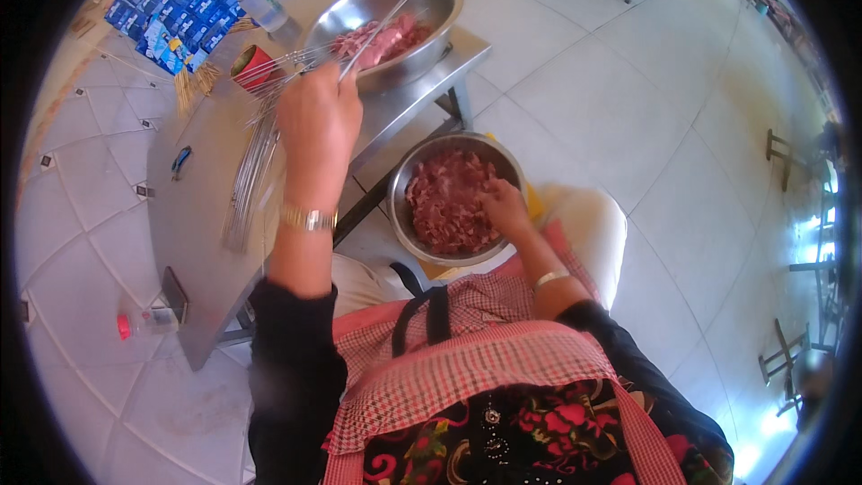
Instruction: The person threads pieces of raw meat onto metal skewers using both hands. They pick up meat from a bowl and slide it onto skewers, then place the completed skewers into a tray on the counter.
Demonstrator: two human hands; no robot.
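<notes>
My left hand (320, 118) is raised over the table beside a large steel bowl of meat (387, 47). It is closed on metal skewers (387, 23); one long one points up across the bowl. Many more metal skewers (252, 182) lie on the table below and left of it. My right hand (502, 205) reaches into a second steel bowl (397, 205) between my knees, its fingertips among small pieces of raw meat (448, 195). Whether those fingers hold a piece I cannot tell.
The metal table (195, 215) carries a red can (252, 69), a clear plastic jar (261, 7) and a small blue tool (180, 162). Stacked blue boxes (195, 0) stand past the table. A bottle with a red cap (145, 323) and a dark flat object (175, 293) are by its near edge.
</notes>
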